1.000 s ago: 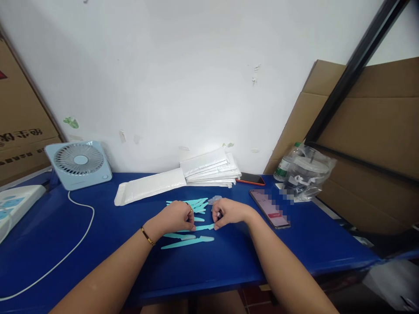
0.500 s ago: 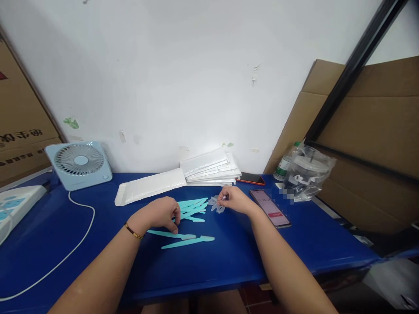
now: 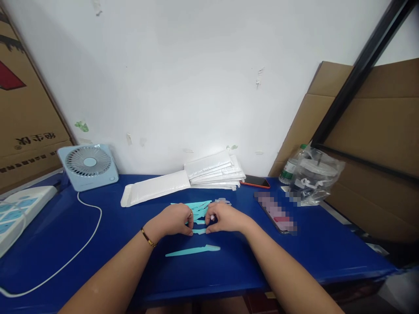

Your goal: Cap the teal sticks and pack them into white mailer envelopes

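My left hand point(image 3: 176, 220) is closed on a turquoise eyebrow razor point(image 3: 199, 231), whose blade end points right. Facing it, my right hand point(image 3: 225, 218) is closed with its fingertips at that blade end; a small pale piece that looks like a clear blade cap shows among the fingers, mostly hidden. Just behind both hands lies a pile of turquoise eyebrow razors point(image 3: 200, 205), partly covered by them. Several clear caps point(image 3: 223, 201) are heaped beyond my right hand. One loose eyebrow razor point(image 3: 193, 251) rests nearer to me.
White padded envelopes point(image 3: 212, 170) are stacked against the wall, with one envelope point(image 3: 155, 187) lying to their left. A blue fan point(image 3: 88, 168) and a power strip point(image 3: 26, 209) stand left. Two phones, one orange-edged point(image 3: 257, 181), a bottle point(image 3: 290, 170) and a bagged cup point(image 3: 312, 179) are right.
My right hand has left the clear caps and come down and left to the razor. My left hand has picked up one of the two front razors and moved it right.
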A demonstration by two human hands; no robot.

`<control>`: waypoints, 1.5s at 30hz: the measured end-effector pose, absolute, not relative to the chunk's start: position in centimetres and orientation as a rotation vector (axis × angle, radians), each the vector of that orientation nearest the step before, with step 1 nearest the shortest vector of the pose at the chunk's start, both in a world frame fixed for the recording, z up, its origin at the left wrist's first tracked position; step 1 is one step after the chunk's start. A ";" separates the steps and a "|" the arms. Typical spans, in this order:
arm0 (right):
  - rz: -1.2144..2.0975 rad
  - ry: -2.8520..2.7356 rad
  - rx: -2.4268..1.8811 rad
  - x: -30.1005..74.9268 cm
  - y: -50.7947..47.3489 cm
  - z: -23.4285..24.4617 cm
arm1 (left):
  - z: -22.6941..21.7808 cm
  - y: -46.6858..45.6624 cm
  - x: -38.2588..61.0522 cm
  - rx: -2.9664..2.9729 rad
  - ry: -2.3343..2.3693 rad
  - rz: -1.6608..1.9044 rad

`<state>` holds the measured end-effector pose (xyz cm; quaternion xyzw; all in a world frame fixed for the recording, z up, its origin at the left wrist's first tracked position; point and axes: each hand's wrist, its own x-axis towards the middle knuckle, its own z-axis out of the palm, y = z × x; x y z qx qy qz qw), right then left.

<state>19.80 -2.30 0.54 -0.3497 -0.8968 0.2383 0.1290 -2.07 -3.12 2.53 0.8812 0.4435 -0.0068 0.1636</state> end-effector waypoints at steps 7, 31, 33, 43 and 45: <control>0.648 -2.551 -1.119 21.2 -1.4 0.4 | 1.8 -2.0 -2.4 2.561 1.362 0.129; 0.810 -2.136 -0.707 22.0 -2.8 2.7 | 2.6 -2.8 -2.0 1.591 0.857 0.301; 0.737 -2.135 -0.693 21.7 -2.8 2.5 | 2.6 -2.8 -2.0 1.442 0.814 0.279; 0.671 -1.839 -0.932 23.8 -1.6 3.1 | 2.5 -2.1 -2.4 1.617 0.985 0.679; 0.819 -1.754 -0.978 23.6 -1.2 2.5 | 2.1 -1.7 -2.3 1.786 1.086 0.733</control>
